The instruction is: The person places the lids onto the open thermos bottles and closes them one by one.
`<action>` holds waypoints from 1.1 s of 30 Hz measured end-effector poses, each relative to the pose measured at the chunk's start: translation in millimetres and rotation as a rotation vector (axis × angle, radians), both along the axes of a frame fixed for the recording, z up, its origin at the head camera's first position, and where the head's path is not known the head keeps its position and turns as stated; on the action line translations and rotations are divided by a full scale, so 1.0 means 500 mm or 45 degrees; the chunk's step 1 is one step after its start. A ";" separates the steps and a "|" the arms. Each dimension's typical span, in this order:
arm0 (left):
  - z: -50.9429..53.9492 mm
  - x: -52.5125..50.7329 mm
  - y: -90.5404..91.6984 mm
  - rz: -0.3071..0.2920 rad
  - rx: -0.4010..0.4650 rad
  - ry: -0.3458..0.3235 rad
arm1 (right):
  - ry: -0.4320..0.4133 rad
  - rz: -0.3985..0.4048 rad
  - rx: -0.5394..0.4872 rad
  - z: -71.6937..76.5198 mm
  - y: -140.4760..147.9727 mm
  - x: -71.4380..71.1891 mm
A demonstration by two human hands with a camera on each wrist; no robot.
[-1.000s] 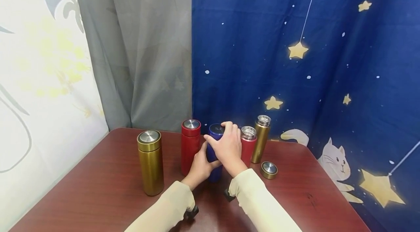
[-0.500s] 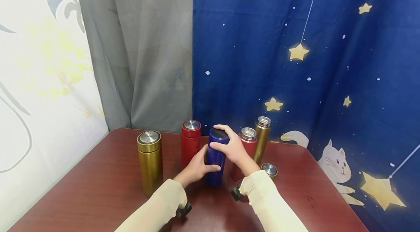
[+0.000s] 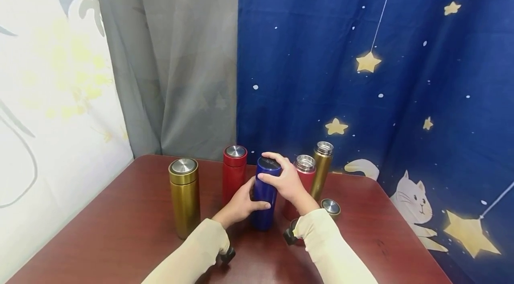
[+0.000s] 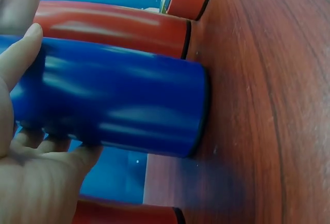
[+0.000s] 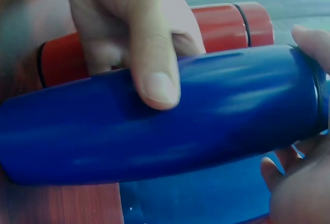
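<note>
A blue bottle (image 3: 263, 199) with a dark top stands upright between the two hands. The left hand (image 3: 242, 203) grips its body, thumb across the front, fingers behind; in the left wrist view that hand (image 4: 44, 177) wraps round the blue bottle (image 4: 124, 100). Around the bottle's top the right hand (image 3: 287, 181) curls, thumb on the near side and fingers over the far rim. The right wrist view shows the blue bottle (image 5: 216, 116) with the left thumb (image 5: 157, 74) lying across it and the right hand (image 5: 301, 193) at the lid end.
A gold bottle (image 3: 185, 203) and a red bottle (image 3: 234, 177), both lidded, stand left. To the right are an open red bottle (image 3: 306, 177), an open gold bottle (image 3: 321, 174) behind it, and a gold lid (image 3: 331, 207) on the table (image 3: 100, 212).
The blue bottle has shifted slightly toward the person and right. The right hand has moved from over its top to the right side, uncovering more of the dark lid; the left hand has slid slightly left.
</note>
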State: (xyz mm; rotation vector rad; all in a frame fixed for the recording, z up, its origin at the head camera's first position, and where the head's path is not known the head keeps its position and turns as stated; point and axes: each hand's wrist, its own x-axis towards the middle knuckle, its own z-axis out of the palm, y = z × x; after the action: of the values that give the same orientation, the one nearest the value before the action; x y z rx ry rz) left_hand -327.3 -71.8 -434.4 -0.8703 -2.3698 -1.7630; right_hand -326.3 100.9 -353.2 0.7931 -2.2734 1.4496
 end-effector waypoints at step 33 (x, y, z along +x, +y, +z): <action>-0.005 0.039 0.049 0.433 -0.024 0.144 | 0.500 -0.858 0.406 -0.003 -0.068 0.023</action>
State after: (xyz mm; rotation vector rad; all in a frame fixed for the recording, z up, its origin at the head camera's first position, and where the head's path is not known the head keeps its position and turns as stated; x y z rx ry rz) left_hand -307.8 -47.1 -436.8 -0.5124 -2.2994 -1.5205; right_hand -314.8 67.0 -354.9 0.2889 -2.1661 0.5852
